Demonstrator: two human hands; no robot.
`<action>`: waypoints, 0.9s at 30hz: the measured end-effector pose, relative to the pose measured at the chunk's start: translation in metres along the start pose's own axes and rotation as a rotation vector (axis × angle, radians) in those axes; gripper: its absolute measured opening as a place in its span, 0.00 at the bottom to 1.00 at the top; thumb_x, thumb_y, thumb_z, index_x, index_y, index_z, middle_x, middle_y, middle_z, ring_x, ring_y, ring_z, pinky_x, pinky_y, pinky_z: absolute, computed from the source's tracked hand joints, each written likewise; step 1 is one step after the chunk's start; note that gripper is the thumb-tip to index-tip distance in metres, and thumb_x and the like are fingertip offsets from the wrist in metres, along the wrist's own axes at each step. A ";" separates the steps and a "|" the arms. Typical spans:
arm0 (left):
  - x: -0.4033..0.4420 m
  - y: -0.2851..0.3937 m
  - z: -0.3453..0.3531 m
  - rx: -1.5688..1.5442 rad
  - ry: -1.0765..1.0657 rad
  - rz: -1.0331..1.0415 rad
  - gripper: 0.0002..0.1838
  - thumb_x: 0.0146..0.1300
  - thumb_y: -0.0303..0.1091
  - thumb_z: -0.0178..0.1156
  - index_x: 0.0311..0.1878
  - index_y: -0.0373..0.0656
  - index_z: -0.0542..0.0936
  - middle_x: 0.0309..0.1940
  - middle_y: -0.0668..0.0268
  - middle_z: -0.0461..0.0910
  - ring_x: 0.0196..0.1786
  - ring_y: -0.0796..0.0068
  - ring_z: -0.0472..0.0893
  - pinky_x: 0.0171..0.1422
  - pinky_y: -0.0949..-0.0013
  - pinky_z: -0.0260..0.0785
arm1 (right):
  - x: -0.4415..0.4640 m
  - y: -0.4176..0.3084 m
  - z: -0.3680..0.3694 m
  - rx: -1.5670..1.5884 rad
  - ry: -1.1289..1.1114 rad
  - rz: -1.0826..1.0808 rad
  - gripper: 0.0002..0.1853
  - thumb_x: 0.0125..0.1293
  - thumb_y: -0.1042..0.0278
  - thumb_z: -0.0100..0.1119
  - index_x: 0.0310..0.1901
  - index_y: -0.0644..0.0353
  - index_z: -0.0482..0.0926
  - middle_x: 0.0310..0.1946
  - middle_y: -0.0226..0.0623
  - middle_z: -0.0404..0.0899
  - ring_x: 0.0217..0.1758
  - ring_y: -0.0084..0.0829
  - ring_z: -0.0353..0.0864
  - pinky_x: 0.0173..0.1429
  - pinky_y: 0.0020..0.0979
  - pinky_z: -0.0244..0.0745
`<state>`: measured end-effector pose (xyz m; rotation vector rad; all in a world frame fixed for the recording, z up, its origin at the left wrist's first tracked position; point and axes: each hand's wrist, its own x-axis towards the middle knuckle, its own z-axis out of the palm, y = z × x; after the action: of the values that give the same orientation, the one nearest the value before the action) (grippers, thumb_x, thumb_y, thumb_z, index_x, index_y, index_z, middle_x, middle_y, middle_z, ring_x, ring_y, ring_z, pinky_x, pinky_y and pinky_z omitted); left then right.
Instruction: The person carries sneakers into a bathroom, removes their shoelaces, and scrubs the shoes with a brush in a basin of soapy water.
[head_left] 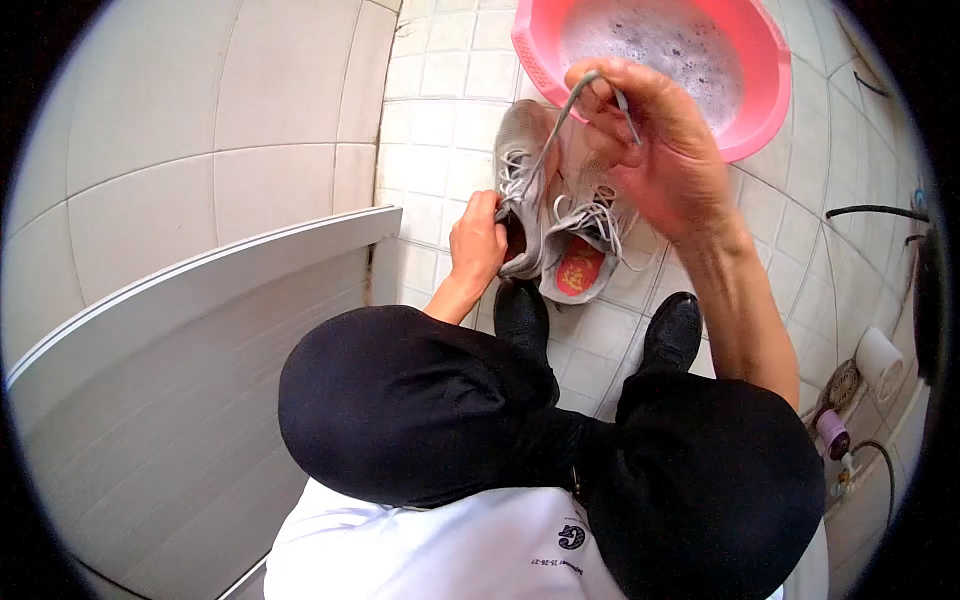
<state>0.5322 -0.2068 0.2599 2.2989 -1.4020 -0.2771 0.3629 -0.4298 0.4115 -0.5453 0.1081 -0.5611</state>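
A pair of grey lace-up sneakers stands on the tiled floor before me. My left hand is closed on the collar of the left sneaker, beside its lacing; its fingertips are partly hidden. My right hand is raised above the shoes, palm turned up, pinching a grey shoelace. The lace runs up taut from the left sneaker, and its loose end hangs over the fingers. Next to it, the right sneaker has loosened white laces and a red insole with yellow marks.
A pink basin of foamy water stands at the far side, just beyond my right hand. Along the left runs a low grey panel. A white roll and a purple bottle are at the right wall, near dark hoses.
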 end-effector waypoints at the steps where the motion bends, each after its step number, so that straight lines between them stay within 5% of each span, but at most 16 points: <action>1: 0.002 0.003 -0.002 0.007 0.022 0.003 0.16 0.56 0.20 0.56 0.49 0.40 0.75 0.43 0.52 0.76 0.44 0.41 0.79 0.47 0.45 0.73 | -0.001 0.000 0.004 -0.109 0.037 0.043 0.12 0.74 0.61 0.61 0.43 0.62 0.82 0.32 0.26 0.80 0.29 0.12 0.70 0.33 0.16 0.64; 3: 0.004 0.011 -0.008 -0.040 0.003 -0.056 0.17 0.56 0.21 0.56 0.50 0.41 0.75 0.44 0.52 0.75 0.44 0.42 0.80 0.46 0.46 0.73 | -0.005 0.005 0.009 -0.329 0.122 0.125 0.13 0.74 0.60 0.62 0.46 0.62 0.82 0.33 0.27 0.81 0.29 0.11 0.71 0.34 0.15 0.67; 4: 0.006 0.016 -0.012 -0.066 -0.010 -0.087 0.18 0.56 0.21 0.55 0.51 0.41 0.75 0.44 0.53 0.75 0.44 0.43 0.80 0.46 0.46 0.73 | -0.006 0.013 -0.006 -0.349 -0.015 0.182 0.11 0.75 0.61 0.61 0.49 0.60 0.82 0.35 0.25 0.81 0.31 0.09 0.72 0.33 0.14 0.64; 7: 0.011 0.019 -0.012 -0.096 0.041 0.035 0.20 0.56 0.18 0.58 0.54 0.40 0.76 0.41 0.57 0.73 0.39 0.58 0.78 0.45 0.59 0.73 | -0.011 0.049 -0.034 -0.644 0.087 0.319 0.11 0.73 0.64 0.62 0.50 0.61 0.82 0.36 0.28 0.82 0.35 0.14 0.79 0.36 0.18 0.71; 9: 0.013 0.021 -0.012 -0.202 0.018 -0.007 0.17 0.57 0.19 0.59 0.51 0.40 0.77 0.41 0.57 0.72 0.36 0.59 0.77 0.43 0.60 0.73 | -0.016 0.080 -0.067 -0.934 0.140 0.294 0.13 0.66 0.64 0.64 0.46 0.66 0.83 0.33 0.34 0.85 0.38 0.23 0.84 0.42 0.28 0.79; 11: 0.018 0.021 -0.011 -0.284 0.000 -0.008 0.15 0.57 0.20 0.61 0.49 0.40 0.77 0.40 0.58 0.72 0.33 0.62 0.76 0.41 0.62 0.72 | -0.027 0.105 -0.092 -1.298 0.171 0.108 0.13 0.61 0.69 0.63 0.45 0.65 0.83 0.36 0.49 0.86 0.39 0.43 0.87 0.49 0.41 0.80; 19: 0.028 -0.002 -0.023 -0.604 -0.222 -0.074 0.11 0.61 0.24 0.70 0.43 0.38 0.78 0.41 0.68 0.73 0.35 0.80 0.74 0.40 0.72 0.70 | -0.043 0.127 -0.085 -1.455 0.045 0.042 0.20 0.60 0.63 0.70 0.52 0.61 0.82 0.34 0.47 0.83 0.39 0.48 0.84 0.46 0.46 0.77; 20: 0.032 0.004 -0.038 -0.760 -0.385 -0.187 0.10 0.63 0.25 0.70 0.45 0.40 0.79 0.43 0.72 0.75 0.38 0.84 0.74 0.42 0.75 0.70 | -0.042 0.129 -0.082 -1.440 0.043 0.034 0.20 0.60 0.63 0.70 0.53 0.59 0.82 0.34 0.46 0.83 0.39 0.47 0.83 0.45 0.45 0.77; 23: 0.039 0.025 -0.077 -1.053 -0.665 -0.351 0.10 0.64 0.26 0.70 0.46 0.42 0.79 0.42 0.74 0.77 0.40 0.86 0.74 0.43 0.77 0.68 | -0.036 0.133 -0.077 -1.389 -0.081 0.114 0.18 0.59 0.63 0.70 0.50 0.58 0.83 0.35 0.45 0.83 0.40 0.48 0.84 0.43 0.46 0.77; 27: 0.046 0.019 -0.108 -0.988 -0.586 -0.454 0.19 0.66 0.28 0.68 0.59 0.42 0.79 0.34 0.80 0.75 0.27 0.92 0.64 0.27 0.84 0.51 | -0.033 0.120 -0.078 -1.497 -0.320 0.323 0.11 0.59 0.60 0.71 0.36 0.58 0.86 0.28 0.46 0.83 0.34 0.48 0.84 0.41 0.45 0.78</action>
<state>0.5805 -0.2275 0.3664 1.6612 -0.6297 -1.4914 0.3730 -0.3633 0.2808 -2.0184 0.3045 0.0339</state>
